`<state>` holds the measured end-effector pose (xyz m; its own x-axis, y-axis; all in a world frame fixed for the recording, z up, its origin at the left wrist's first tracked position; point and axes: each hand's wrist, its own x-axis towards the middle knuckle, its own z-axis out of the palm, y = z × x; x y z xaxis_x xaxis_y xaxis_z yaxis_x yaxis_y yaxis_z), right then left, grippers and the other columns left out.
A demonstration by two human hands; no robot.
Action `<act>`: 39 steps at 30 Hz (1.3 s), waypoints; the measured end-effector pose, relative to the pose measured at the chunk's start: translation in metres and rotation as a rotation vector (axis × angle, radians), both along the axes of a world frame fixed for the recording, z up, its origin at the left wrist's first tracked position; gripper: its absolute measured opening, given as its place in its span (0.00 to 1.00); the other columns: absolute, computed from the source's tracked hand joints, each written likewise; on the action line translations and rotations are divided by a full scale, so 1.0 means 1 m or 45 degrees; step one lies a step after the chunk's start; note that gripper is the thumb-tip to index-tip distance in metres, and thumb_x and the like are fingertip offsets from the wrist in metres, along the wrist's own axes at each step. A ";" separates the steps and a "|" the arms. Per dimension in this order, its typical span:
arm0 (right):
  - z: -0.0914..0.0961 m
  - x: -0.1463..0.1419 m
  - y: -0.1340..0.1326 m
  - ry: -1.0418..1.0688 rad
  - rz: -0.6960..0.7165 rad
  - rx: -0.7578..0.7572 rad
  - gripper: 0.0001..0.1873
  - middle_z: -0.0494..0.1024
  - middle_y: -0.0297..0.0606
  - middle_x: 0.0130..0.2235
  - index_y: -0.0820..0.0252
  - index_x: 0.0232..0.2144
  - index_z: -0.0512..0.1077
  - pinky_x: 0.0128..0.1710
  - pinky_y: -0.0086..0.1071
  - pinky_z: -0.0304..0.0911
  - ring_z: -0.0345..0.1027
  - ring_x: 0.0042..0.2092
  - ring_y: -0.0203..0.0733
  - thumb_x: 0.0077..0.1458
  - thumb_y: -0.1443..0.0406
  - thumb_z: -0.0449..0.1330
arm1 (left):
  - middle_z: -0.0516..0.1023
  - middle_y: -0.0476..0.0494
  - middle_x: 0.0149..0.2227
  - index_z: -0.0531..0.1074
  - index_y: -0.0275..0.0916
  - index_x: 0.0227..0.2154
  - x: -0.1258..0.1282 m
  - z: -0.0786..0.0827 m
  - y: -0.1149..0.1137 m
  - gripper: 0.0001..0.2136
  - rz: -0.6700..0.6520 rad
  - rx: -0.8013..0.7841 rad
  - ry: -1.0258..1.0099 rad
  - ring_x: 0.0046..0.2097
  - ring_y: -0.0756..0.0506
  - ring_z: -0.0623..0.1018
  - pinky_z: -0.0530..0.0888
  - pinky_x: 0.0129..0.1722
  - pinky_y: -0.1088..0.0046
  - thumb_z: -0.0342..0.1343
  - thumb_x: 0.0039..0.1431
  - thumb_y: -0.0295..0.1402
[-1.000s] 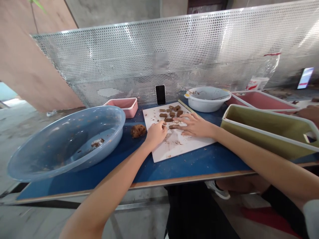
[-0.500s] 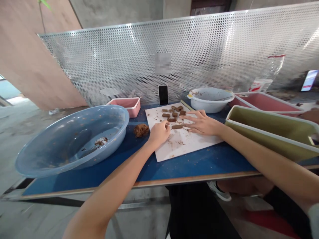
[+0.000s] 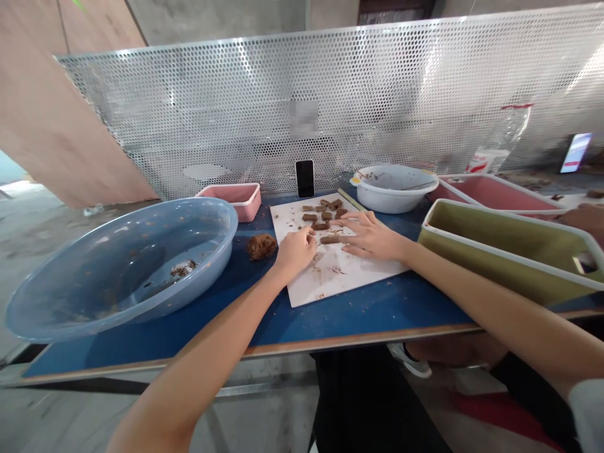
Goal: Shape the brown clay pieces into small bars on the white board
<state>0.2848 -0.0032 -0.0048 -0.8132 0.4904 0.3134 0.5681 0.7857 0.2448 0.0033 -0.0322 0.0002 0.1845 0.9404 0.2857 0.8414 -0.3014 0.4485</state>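
On a blue table (image 3: 330,314) lies a white cutting board (image 3: 346,277) with several small brown dough pieces (image 3: 325,215) at its far end. My left hand (image 3: 295,251) rests on the board with its fingers curled, the fingertips at the left end of a brown dough stick (image 3: 329,240); whether it pinches anything I cannot make out. My right hand (image 3: 370,238) lies flat with fingers spread, touching the stick's right end. A brown dough lump (image 3: 261,246) sits on the table left of the board.
A big blue basin (image 3: 120,267) with scraps stands at the left. Behind are a pink tub (image 3: 233,198), a black phone (image 3: 304,178) leaning on a perforated metal screen (image 3: 330,107), and a white bowl (image 3: 391,187). Olive (image 3: 509,248) and pink (image 3: 495,192) trays stand right, near another person's hand (image 3: 585,220).
Both hands stay at the dough stick, the right fingers shifting slightly over it. The view swayed a little right and back again.
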 end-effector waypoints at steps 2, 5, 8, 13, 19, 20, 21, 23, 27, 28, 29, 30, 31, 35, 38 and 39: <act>-0.005 -0.009 0.000 0.014 -0.053 -0.040 0.33 0.59 0.45 0.83 0.42 0.76 0.71 0.68 0.71 0.60 0.56 0.77 0.72 0.81 0.43 0.45 | 0.87 0.38 0.34 0.85 0.39 0.55 0.000 -0.001 0.001 0.16 0.009 0.010 0.009 0.39 0.37 0.85 0.72 0.40 0.66 0.54 0.73 0.29; -0.010 -0.017 0.002 0.003 -0.090 -0.091 0.32 0.57 0.42 0.83 0.36 0.77 0.68 0.70 0.71 0.58 0.55 0.78 0.73 0.80 0.42 0.48 | 0.87 0.37 0.35 0.85 0.39 0.55 0.001 -0.001 0.001 0.17 0.018 0.011 0.010 0.39 0.37 0.85 0.72 0.40 0.66 0.54 0.73 0.29; -0.008 -0.013 0.003 -0.014 -0.084 -0.094 0.29 0.60 0.41 0.82 0.37 0.71 0.77 0.70 0.71 0.58 0.55 0.78 0.73 0.81 0.43 0.47 | 0.87 0.37 0.35 0.85 0.38 0.54 0.001 0.000 0.000 0.16 0.018 -0.001 -0.003 0.38 0.38 0.85 0.72 0.39 0.66 0.54 0.73 0.29; -0.006 -0.013 -0.001 0.056 -0.170 -0.040 0.31 0.65 0.48 0.79 0.46 0.67 0.81 0.71 0.70 0.56 0.55 0.77 0.73 0.81 0.45 0.46 | 0.87 0.38 0.34 0.86 0.39 0.54 0.001 0.000 0.000 0.16 0.014 0.000 -0.004 0.38 0.38 0.85 0.71 0.39 0.66 0.54 0.72 0.29; -0.014 -0.027 -0.006 0.020 -0.177 -0.043 0.32 0.64 0.50 0.79 0.43 0.74 0.73 0.70 0.70 0.57 0.56 0.77 0.73 0.81 0.43 0.46 | 0.87 0.38 0.34 0.86 0.39 0.55 0.001 0.000 0.000 0.17 0.015 0.001 0.020 0.40 0.37 0.86 0.73 0.40 0.66 0.54 0.73 0.29; -0.012 -0.026 -0.006 0.024 -0.182 -0.037 0.31 0.65 0.48 0.79 0.41 0.72 0.76 0.69 0.70 0.58 0.56 0.76 0.73 0.81 0.44 0.46 | 0.87 0.38 0.34 0.86 0.39 0.55 0.001 0.001 0.000 0.17 0.016 -0.002 0.018 0.40 0.37 0.86 0.73 0.41 0.66 0.54 0.73 0.29; -0.010 -0.024 -0.006 0.037 -0.192 -0.027 0.30 0.66 0.47 0.78 0.41 0.69 0.79 0.69 0.70 0.58 0.56 0.76 0.72 0.81 0.44 0.47 | 0.87 0.38 0.34 0.85 0.39 0.54 0.001 0.001 0.000 0.16 0.018 -0.006 0.015 0.40 0.37 0.86 0.73 0.41 0.66 0.54 0.73 0.29; -0.006 -0.021 -0.006 0.065 -0.225 0.006 0.30 0.69 0.47 0.76 0.44 0.61 0.85 0.69 0.70 0.57 0.57 0.75 0.73 0.81 0.45 0.47 | 0.86 0.38 0.33 0.85 0.39 0.54 0.002 0.001 0.000 0.16 0.021 -0.013 0.011 0.39 0.37 0.86 0.73 0.40 0.66 0.55 0.73 0.29; -0.010 -0.024 -0.005 0.101 -0.270 0.038 0.35 0.68 0.54 0.76 0.51 0.67 0.81 0.68 0.69 0.59 0.58 0.75 0.73 0.81 0.44 0.43 | 0.85 0.40 0.32 0.85 0.40 0.54 0.001 0.000 0.001 0.16 0.010 0.000 0.008 0.37 0.38 0.85 0.72 0.40 0.66 0.54 0.73 0.29; -0.013 -0.027 -0.005 0.104 -0.271 0.018 0.36 0.66 0.55 0.77 0.51 0.71 0.76 0.68 0.69 0.59 0.58 0.75 0.73 0.81 0.43 0.42 | 0.85 0.40 0.32 0.85 0.40 0.54 0.001 0.000 0.002 0.16 0.010 0.001 0.008 0.36 0.38 0.84 0.72 0.39 0.66 0.54 0.73 0.29; -0.016 -0.030 -0.005 0.104 -0.270 -0.010 0.37 0.65 0.55 0.78 0.49 0.75 0.72 0.68 0.69 0.60 0.58 0.75 0.74 0.80 0.42 0.42 | 0.85 0.40 0.31 0.85 0.40 0.54 0.001 0.000 0.002 0.16 0.010 0.000 0.009 0.36 0.38 0.84 0.72 0.39 0.66 0.54 0.73 0.29; -0.020 -0.033 -0.005 0.100 -0.270 -0.039 0.38 0.64 0.54 0.79 0.48 0.76 0.71 0.68 0.69 0.59 0.58 0.75 0.74 0.80 0.40 0.42 | 0.85 0.40 0.31 0.85 0.40 0.54 0.001 0.000 0.002 0.16 0.011 -0.002 0.011 0.36 0.38 0.84 0.71 0.39 0.66 0.54 0.73 0.29; -0.022 -0.035 -0.005 0.096 -0.271 -0.059 0.38 0.64 0.53 0.79 0.46 0.76 0.71 0.68 0.69 0.59 0.58 0.75 0.74 0.79 0.39 0.42 | 0.85 0.40 0.31 0.85 0.40 0.54 0.001 0.000 0.001 0.16 0.013 -0.005 0.014 0.36 0.38 0.84 0.71 0.39 0.66 0.54 0.73 0.29; -0.021 -0.032 -0.007 0.121 -0.299 0.024 0.36 0.69 0.53 0.75 0.49 0.65 0.81 0.68 0.71 0.58 0.58 0.75 0.74 0.79 0.40 0.44 | 0.85 0.40 0.31 0.85 0.39 0.54 0.000 0.001 0.000 0.16 0.006 -0.009 0.000 0.36 0.38 0.84 0.71 0.39 0.66 0.53 0.73 0.29; -0.015 -0.026 -0.010 0.157 -0.343 0.097 0.35 0.71 0.54 0.73 0.52 0.59 0.84 0.68 0.70 0.58 0.58 0.75 0.74 0.80 0.42 0.45 | 0.85 0.41 0.31 0.85 0.39 0.54 0.000 0.002 0.000 0.16 0.005 -0.016 -0.010 0.35 0.39 0.84 0.71 0.38 0.66 0.54 0.72 0.28; -0.014 -0.025 -0.011 0.158 -0.352 0.094 0.35 0.71 0.55 0.74 0.52 0.61 0.83 0.68 0.70 0.58 0.58 0.74 0.74 0.80 0.43 0.45 | 0.85 0.41 0.31 0.85 0.39 0.54 0.000 0.002 0.000 0.16 0.007 -0.018 -0.011 0.35 0.39 0.84 0.71 0.38 0.66 0.54 0.72 0.28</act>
<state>0.2598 -0.0139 -0.0189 -0.6051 0.6600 0.4453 0.7872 0.5796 0.2107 0.0034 -0.0319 0.0019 0.1769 0.9454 0.2737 0.8391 -0.2902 0.4601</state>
